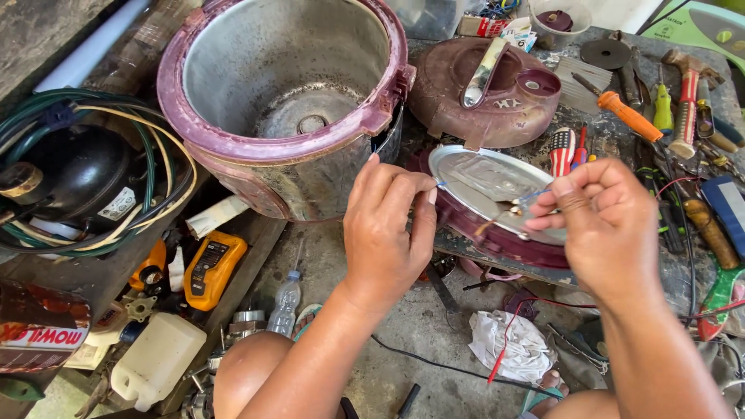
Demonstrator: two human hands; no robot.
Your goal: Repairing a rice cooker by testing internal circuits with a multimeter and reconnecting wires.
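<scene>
Grip: left hand (386, 233) and right hand (601, 225) each pinched shut on one end of a thin wire (497, 203), mid-frame.
Handling: judged light, limp, easily kinked; hold near the ends.
Below: metal plate (466, 182) on tabletop (497, 252).

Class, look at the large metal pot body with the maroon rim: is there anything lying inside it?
No. The large metal pot body with the maroon rim shows only its bare grey inner wall and the fixed round plate at its bottom.

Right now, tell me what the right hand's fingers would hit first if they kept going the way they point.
The right hand points left and slightly up, so its fingers would probably first meet the round metal plate. Depth is unclear; they may pass just above it toward the left hand.
</scene>
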